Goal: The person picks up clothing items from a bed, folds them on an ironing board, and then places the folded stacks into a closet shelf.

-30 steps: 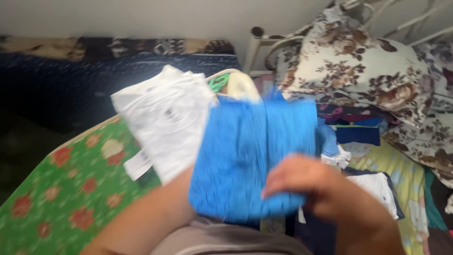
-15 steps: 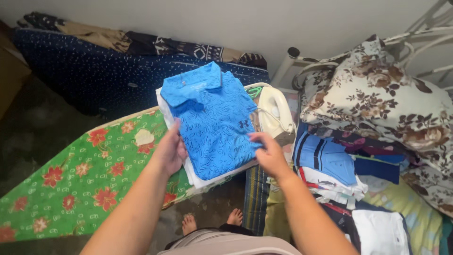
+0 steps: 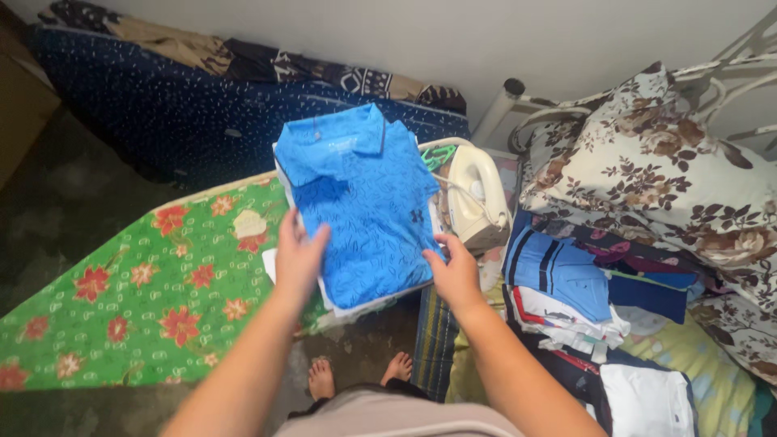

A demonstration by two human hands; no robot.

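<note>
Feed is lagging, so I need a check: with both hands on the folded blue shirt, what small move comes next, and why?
Probably let go: the blue shirt already lies folded on the white pile, with the left hand and right hand only steadying its lower edges.

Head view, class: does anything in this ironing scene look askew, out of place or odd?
The stack of folded shirts topped by a bright blue patterned polo shirt overhangs the near edge of the green floral ironing board, steadied by the left hand and right hand. The cream clothes iron sits close beside it.
</note>
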